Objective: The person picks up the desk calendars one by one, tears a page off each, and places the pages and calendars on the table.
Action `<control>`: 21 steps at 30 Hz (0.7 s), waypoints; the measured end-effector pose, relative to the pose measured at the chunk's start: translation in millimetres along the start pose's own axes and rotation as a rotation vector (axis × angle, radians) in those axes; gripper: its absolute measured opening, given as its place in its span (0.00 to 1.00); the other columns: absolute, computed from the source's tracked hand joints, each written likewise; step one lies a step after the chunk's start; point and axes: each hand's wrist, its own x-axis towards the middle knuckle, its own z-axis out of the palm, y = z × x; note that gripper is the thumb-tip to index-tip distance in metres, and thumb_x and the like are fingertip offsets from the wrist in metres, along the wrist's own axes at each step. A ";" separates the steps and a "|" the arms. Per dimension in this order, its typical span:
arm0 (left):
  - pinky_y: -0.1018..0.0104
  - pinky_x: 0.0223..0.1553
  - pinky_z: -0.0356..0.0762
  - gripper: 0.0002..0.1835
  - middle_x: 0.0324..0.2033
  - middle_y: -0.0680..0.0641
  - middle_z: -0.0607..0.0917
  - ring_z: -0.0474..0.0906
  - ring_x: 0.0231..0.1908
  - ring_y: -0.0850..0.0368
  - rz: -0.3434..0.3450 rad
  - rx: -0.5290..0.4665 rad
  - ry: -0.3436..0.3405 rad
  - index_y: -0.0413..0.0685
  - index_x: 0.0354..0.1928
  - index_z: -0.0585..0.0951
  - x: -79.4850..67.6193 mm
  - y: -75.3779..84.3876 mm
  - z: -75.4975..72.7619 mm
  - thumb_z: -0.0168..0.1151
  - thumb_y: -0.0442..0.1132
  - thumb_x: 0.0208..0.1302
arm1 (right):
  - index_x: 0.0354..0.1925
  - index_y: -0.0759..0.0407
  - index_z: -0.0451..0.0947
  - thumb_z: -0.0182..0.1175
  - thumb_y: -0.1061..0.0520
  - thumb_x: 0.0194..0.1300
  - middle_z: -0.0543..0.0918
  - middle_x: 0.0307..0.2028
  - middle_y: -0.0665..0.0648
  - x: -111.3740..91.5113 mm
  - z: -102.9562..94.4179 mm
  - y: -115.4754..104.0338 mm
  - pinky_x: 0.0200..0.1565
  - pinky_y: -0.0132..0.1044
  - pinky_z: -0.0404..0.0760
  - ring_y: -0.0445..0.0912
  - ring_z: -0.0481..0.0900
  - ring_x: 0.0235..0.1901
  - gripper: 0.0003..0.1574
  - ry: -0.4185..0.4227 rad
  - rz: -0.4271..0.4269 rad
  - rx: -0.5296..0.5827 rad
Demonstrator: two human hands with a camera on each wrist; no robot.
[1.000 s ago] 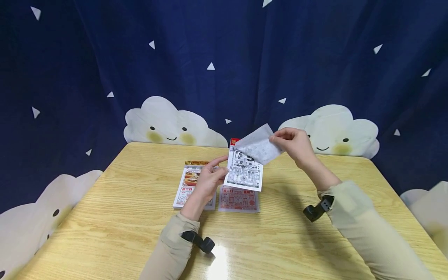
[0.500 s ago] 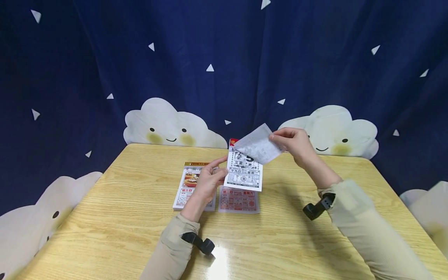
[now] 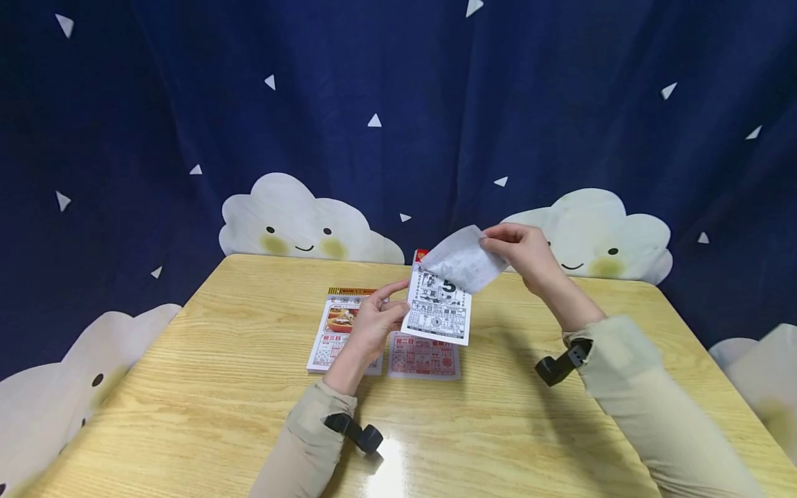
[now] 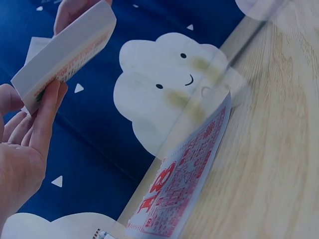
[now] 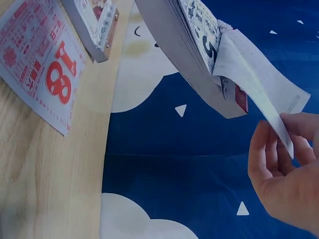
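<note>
Held above the table in my left hand (image 3: 372, 325) is a thick tear-off calendar (image 3: 438, 315), its top page printed with a black 5. The left thumb lies along its front left edge, and the fingers reach behind it, as the left wrist view shows. My right hand (image 3: 526, 254) pinches a thin calendar page (image 3: 465, 259) by its corner between thumb and fingers. That page is lifted up and to the right, bent, its other end at the top of the calendar. In the right wrist view the page (image 5: 259, 74) meets the pad near its red top.
A loose page (image 3: 425, 357) printed in red, with an 18, lies on the wooden table (image 3: 205, 387) below the held calendar. Left of it lies a second calendar (image 3: 330, 339) with a food picture, partly behind the left hand. A dark blue curtain (image 3: 349, 83) hangs behind.
The held calendar has shifted slightly right and down. The lifted page curves more than before, while the right hand keeps its pinch in nearly the same place.
</note>
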 end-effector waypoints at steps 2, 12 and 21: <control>0.73 0.24 0.77 0.28 0.25 0.54 0.85 0.79 0.21 0.63 0.000 0.000 0.004 0.40 0.59 0.70 -0.5 0.3 0.4 0.50 0.22 0.53 | 0.39 0.69 0.78 0.63 0.57 0.56 0.78 0.25 0.41 0.9 1.3 -0.7 0.31 0.26 0.73 0.37 0.72 0.29 0.17 0.012 -0.002 -0.040; 0.71 0.27 0.79 0.27 0.25 0.53 0.85 0.80 0.22 0.62 -0.002 -0.009 0.014 0.41 0.59 0.70 -0.9 -0.9 1.4 0.51 0.22 0.54 | 0.31 0.61 0.80 0.65 0.52 0.53 0.77 0.26 0.44 4.9 3.0 -7.8 0.29 0.29 0.70 0.41 0.68 0.31 0.13 0.064 0.030 -0.148; 0.72 0.26 0.78 0.27 0.22 0.56 0.84 0.79 0.21 0.64 0.039 -0.050 0.050 0.40 0.60 0.68 0.2 6.5 -9.9 0.49 0.23 0.54 | 0.21 0.52 0.77 0.64 0.57 0.55 0.74 0.24 0.46 6.3 -9.9 -10.4 0.27 0.27 0.73 0.37 0.70 0.24 0.07 0.132 0.106 0.193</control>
